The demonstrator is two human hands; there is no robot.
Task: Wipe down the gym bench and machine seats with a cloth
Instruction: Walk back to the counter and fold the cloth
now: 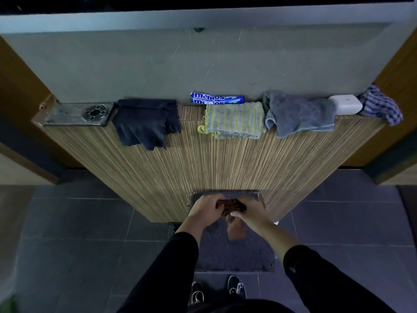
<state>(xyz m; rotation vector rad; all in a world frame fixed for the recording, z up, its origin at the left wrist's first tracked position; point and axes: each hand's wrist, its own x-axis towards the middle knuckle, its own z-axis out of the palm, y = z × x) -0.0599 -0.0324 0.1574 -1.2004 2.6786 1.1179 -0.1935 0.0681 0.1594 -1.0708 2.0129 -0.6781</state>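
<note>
A dark brown cloth [232, 206] is gripped between both hands low against a wood-grain panel [203, 163], above a grey mat [237, 251]. The left hand [206, 205] is curled over it from the left, and the right hand [251, 213] pinches its right edge. Along the panel's top ledge are draped a black cloth [146, 123], a striped cloth [234, 120] and a grey towel [297, 114], beside a Mentos roll [216, 98]

floor: dark grey tiles [85, 222] with a grey mat [237, 254] | partition: striped wood-grain panel [214, 168] | wall: pale grey [135, 62] (pretty scuffed) | sides: brown wood frames [20, 91] | light: dim
</note>
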